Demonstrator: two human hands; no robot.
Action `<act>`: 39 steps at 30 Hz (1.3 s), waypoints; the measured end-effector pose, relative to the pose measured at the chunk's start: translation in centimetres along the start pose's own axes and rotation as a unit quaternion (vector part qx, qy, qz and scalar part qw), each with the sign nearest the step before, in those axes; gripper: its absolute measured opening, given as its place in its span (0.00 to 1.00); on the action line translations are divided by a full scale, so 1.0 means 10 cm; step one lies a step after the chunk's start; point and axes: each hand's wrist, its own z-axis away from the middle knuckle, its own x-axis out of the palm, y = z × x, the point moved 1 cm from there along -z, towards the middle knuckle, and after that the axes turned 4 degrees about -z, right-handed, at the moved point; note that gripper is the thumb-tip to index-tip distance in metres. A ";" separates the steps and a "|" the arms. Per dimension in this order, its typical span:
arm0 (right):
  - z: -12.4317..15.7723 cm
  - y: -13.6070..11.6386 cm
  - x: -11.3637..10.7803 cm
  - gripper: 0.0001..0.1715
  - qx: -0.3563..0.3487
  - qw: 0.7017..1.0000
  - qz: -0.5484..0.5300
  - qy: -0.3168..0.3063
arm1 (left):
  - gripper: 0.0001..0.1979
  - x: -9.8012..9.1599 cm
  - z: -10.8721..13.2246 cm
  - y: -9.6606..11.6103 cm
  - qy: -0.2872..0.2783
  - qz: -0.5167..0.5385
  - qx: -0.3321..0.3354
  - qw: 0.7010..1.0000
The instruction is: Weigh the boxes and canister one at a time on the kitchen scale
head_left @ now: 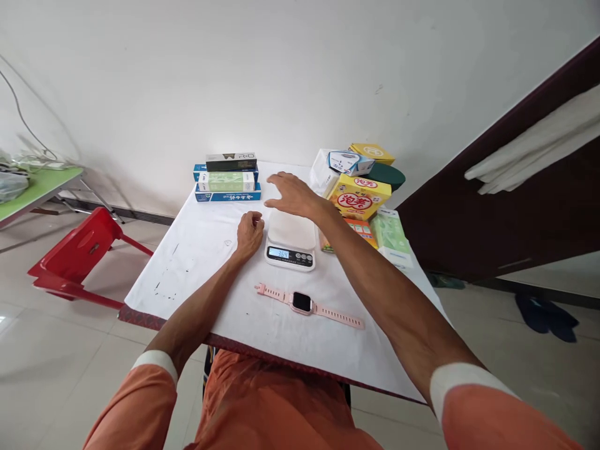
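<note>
A small white kitchen scale (291,240) sits mid-table with digits lit on its display. My right hand (291,194) hovers just above its far edge, palm down, fingers spread and holding nothing. My left hand (249,233) rests on the white table (197,262) just left of the scale, fingers curled into a loose fist with nothing visible in them. A pink smartwatch (307,304) lies flat in front of the scale, strap stretched out.
Stacked flat boxes (227,177) stand at the table's far left. A pile of yellow, white and green boxes (360,195) crowds the far right. A toppled red chair (79,253) lies on the floor to the left; a dark door (515,206) stands to the right.
</note>
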 end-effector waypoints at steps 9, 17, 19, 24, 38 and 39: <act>-1.61 -0.18 0.30 0.37 -0.009 0.999 -0.002 0.034 | 0.07 0.04 0.01 0.03 -0.012 -0.014 -0.020 1.000; -1.85 -0.21 0.59 0.36 0.026 0.998 0.050 -0.030 | 0.08 0.03 0.02 0.09 -0.023 -0.015 -0.043 0.999; -1.85 -0.24 0.59 0.36 0.039 0.993 0.104 -0.034 | 0.08 0.03 0.03 0.10 -0.026 -0.020 -0.045 0.998; -1.85 -0.27 0.51 0.27 0.019 0.987 0.153 -0.038 | 0.08 0.03 0.04 0.12 -0.025 -0.025 -0.047 0.998; -0.50 -0.01 -0.20 0.19 0.055 0.989 0.139 0.011 | 0.08 0.06 0.00 0.01 -0.012 -0.013 -0.011 1.000; -0.32 0.01 -0.25 0.19 0.063 0.988 0.140 -0.002 | 0.08 0.06 -0.01 -0.01 -0.010 -0.010 -0.007 1.000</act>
